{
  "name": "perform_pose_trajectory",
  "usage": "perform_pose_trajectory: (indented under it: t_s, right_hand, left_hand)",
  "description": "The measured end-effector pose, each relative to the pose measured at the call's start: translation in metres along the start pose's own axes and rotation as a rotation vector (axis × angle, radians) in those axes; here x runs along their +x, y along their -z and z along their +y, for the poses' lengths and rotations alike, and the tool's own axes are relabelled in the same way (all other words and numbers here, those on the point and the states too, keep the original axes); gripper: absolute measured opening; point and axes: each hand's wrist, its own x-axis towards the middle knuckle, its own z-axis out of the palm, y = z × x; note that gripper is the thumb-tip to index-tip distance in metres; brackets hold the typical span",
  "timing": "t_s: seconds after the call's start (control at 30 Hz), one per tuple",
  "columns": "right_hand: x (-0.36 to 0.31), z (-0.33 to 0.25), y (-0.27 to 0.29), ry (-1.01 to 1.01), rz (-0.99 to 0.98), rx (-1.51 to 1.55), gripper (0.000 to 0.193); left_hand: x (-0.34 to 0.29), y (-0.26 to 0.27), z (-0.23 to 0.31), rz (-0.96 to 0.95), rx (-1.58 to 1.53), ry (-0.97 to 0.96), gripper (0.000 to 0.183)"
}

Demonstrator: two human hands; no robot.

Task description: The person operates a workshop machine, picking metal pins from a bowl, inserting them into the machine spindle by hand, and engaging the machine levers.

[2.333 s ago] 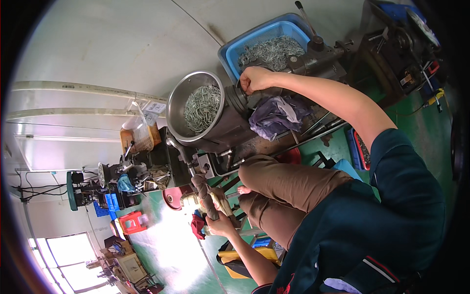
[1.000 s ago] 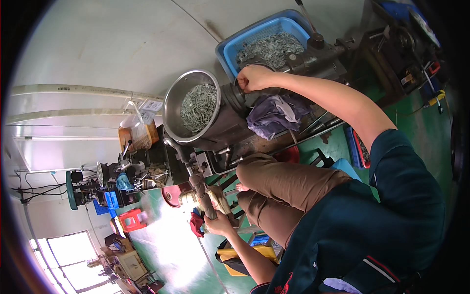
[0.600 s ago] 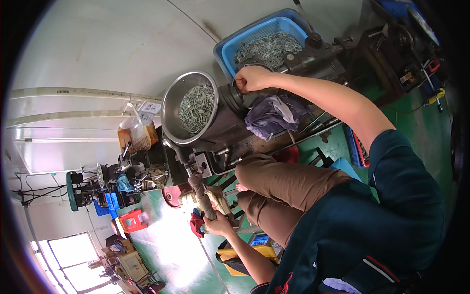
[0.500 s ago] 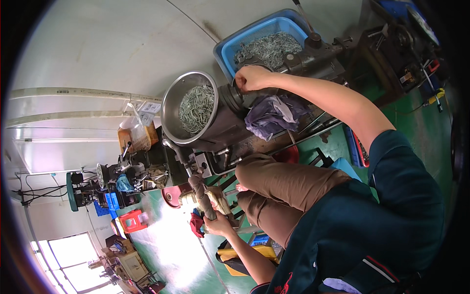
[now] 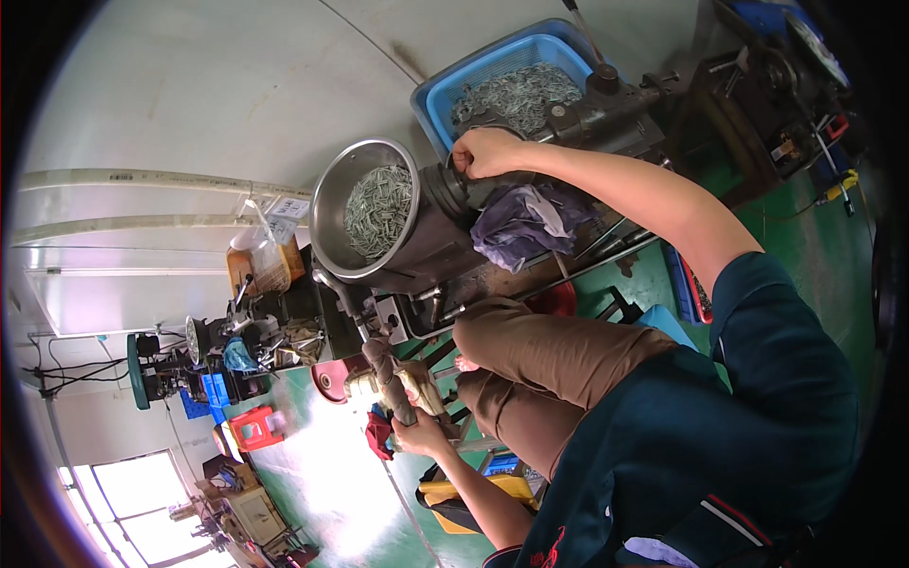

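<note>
My left hand [image 5: 422, 436] is wrapped round the end of a lever handle [image 5: 392, 386] bound in grey-brown cloth. The lever runs up to the bench machine. Beyond it, my right hand [image 5: 488, 152] is closed in a pinch beside the dark round spindle [image 5: 445, 191] of the machine. Whatever the fingertips hold is hidden. A steel bowl [image 5: 327, 204] stands tilted left of the spindle, and small metal pins [image 5: 377, 212] lie in it. Behind my right hand, a blue plastic basket [image 5: 443, 95] holds many more small metal pieces [image 5: 519, 97].
A crumpled purple-grey cloth [image 5: 521, 227] lies on the machine just below my right hand. Farther left are a tan basket [image 5: 275, 273] and another bench machine [image 5: 248, 336]. A red stool [image 5: 256, 428] stands on the green floor. Dark machinery [image 5: 772, 85] fills the far right.
Hardly anything differs. Both hands keep their places on the lever and beside the spindle, and the view has shifted very slightly.
</note>
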Motion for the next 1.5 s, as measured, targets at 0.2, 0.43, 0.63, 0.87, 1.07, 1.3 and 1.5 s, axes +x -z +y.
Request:
perform_pose_trajectory:
  t_s: [0.2, 0.43, 0.63, 0.87, 1.07, 1.3, 1.5]
  right_hand:
    - [-0.002, -0.001, 0.001, 0.002, -0.035, 0.008, 0.02]
    - [-0.007, 0.005, 0.005, -0.024, -0.044, 0.013, 0.018]
    - [-0.008, 0.0, 0.005, -0.028, -0.043, 0.004, 0.019]
    - [-0.005, -0.005, 0.002, 0.005, -0.035, -0.011, 0.02]
    - [-0.006, -0.004, 0.002, 0.006, -0.035, -0.03, 0.018]
    - [-0.006, -0.005, 0.003, 0.013, -0.027, -0.039, 0.018]
    - [-0.007, -0.004, 0.002, 0.026, -0.008, -0.059, 0.018]
  left_hand:
    - [0.0, -0.001, 0.0, -0.005, 0.001, -0.003, 0.03]
    - [-0.001, -0.009, 0.004, -0.017, -0.018, -0.013, 0.028]
    - [-0.001, -0.006, 0.005, -0.021, -0.008, 0.0, 0.029]
    - [-0.001, 0.003, 0.004, -0.012, 0.019, 0.026, 0.03]
    - [-0.002, 0.0, 0.002, -0.007, -0.001, 0.005, 0.03]
    - [-0.002, 0.001, 0.004, -0.015, 0.008, 0.003, 0.029]
    - [-0.001, 0.001, 0.004, -0.008, 0.018, -0.002, 0.027]
